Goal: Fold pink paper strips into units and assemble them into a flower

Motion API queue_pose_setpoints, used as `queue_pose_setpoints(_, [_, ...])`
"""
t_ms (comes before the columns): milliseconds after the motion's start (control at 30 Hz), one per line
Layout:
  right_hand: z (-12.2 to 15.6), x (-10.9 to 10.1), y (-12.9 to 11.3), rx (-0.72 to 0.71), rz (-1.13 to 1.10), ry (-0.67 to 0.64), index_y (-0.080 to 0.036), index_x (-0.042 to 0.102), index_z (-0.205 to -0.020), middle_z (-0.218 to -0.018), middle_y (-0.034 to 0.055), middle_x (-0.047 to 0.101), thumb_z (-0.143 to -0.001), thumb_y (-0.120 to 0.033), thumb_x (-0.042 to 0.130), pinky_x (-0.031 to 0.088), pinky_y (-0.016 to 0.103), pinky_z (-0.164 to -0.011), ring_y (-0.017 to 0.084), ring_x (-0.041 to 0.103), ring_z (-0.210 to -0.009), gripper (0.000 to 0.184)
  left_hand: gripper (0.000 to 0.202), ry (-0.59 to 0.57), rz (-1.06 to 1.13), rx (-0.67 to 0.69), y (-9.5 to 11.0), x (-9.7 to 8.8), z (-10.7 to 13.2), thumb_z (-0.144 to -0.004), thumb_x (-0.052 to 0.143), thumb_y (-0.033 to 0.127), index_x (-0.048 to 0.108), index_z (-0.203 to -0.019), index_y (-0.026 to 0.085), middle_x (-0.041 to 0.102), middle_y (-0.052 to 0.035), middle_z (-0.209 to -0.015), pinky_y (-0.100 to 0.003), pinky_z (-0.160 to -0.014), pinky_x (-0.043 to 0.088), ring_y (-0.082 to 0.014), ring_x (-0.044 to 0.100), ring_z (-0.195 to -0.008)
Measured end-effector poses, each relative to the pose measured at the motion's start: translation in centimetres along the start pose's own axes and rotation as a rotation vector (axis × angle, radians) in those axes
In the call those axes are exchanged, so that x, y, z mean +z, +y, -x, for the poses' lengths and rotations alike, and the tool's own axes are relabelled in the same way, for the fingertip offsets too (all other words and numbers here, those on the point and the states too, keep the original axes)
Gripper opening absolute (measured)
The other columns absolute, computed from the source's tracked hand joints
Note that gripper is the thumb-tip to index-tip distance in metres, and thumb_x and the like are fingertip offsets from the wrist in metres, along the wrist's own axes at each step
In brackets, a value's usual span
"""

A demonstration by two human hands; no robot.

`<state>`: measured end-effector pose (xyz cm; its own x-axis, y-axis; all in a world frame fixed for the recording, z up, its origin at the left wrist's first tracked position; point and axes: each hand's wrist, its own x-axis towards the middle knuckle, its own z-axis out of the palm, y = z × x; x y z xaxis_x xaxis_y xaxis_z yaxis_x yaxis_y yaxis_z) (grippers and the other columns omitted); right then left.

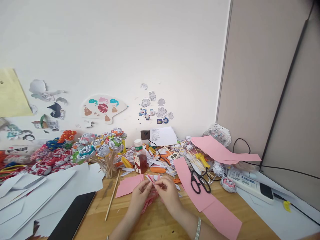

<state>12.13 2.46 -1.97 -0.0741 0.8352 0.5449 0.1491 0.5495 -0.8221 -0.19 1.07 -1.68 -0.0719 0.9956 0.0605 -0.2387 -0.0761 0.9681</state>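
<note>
The left hand (140,196) and the right hand (169,194) meet over the wooden table (155,223). The forearms enter from the near edge and converge, with the palms turned inward toward each other. A bracelet (198,228) sits on the right wrist. Both hands are closed by the fingertips on one pink paper piece (150,180), which lies between them. Whether it rests on the table or is held just above it cannot be told. The visible upper part of the piece is a narrow folded strip with a pale edge. Its long axis slants from the far side by the left fingers to the near side by the right fingers. Its lower part trails toward the person under the left fingers. On the near side of the hands the table is bare wood. Just beside the left hand lies a pink sheet (127,185). Farther out lies a wooden stick (112,200), its long axis running away from the person. Near the right hand a long pink strip (215,210) carries the scissors (198,178), handles toward the person. Beyond the fingertips, close by, stand a bottle (140,161) and a litter of paper scraps (160,161).
</note>
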Motion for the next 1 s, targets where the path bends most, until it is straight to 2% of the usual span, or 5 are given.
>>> queue_pose_setpoints(267, [-0.37, -0.42, 0.02, 0.067, 0.059, -0.114, -0.017, 0.067, -0.073, -0.075, 0.0038, 0.062, -0.072, -0.016, 0.055, 0.043, 0.025, -0.065, 0.016, 0.056, -0.071, 0.012, 0.027, -0.031, 0.012, 0.028, 0.17, 0.25, 0.14, -0.057, 0.071, 0.039, 0.059, -0.068, 0.017, 0.064, 0.0007, -0.067, -0.030, -0.062, 0.052, -0.0184, 0.061, -0.068])
queue_pose_setpoints(467, [-0.19, -0.40, 0.08, 0.078, 0.061, -0.120, -0.018, 0.066, -0.075, -0.076, 0.0037, 0.063, -0.069, -0.014, 0.057, 0.043, 0.025, -0.064, 0.016, 0.057, -0.072, 0.011, 0.027, -0.044, -0.079, 0.071, 0.52, 0.56, 0.35, -0.058, 0.069, 0.040, 0.058, -0.065, 0.016, 0.063, 0.0009, -0.064, -0.027, -0.062, 0.050, -0.0169, 0.060, -0.066])
queue_pose_setpoints(600, [-0.25, -0.47, -0.09, 0.112, 0.069, -0.101, -0.017, 0.064, -0.068, -0.071, 0.0024, 0.061, -0.066, -0.016, 0.061, 0.042, 0.025, -0.063, 0.016, 0.055, -0.068, 0.004, 0.026, -0.055, -0.098, 0.095, 0.54, 0.53, 0.41, -0.062, 0.067, 0.040, 0.058, -0.066, 0.016, 0.061, 0.0016, -0.062, -0.025, -0.063, 0.048, -0.0142, 0.058, -0.063])
queue_pose_setpoints(800, [-0.69, -0.63, 0.33, 0.226, -0.081, -0.109, -0.016, 0.057, -0.066, -0.061, -0.0015, 0.054, -0.063, -0.020, 0.064, 0.041, 0.023, -0.056, 0.013, 0.050, -0.059, 0.008, 0.029, -0.077, -0.142, 0.131, 0.02, -0.25, 0.05, -0.066, 0.064, 0.042, 0.060, -0.072, 0.015, 0.062, -0.0016, -0.067, -0.026, -0.063, 0.049, -0.0159, 0.059, -0.066])
queue_pose_setpoints(1000, [-0.90, -0.74, 0.90, 0.212, -0.150, -0.105, -0.016, 0.052, -0.062, -0.059, -0.0028, 0.052, -0.063, -0.026, 0.065, 0.041, 0.022, -0.054, 0.011, 0.049, -0.056, 0.017, 0.031, -0.089, -0.122, 0.092, 0.40, -0.32, 0.15, -0.065, 0.064, 0.044, 0.063, -0.076, 0.015, 0.066, -0.0046, -0.075, -0.029, -0.067, 0.050, -0.0189, 0.061, -0.073])
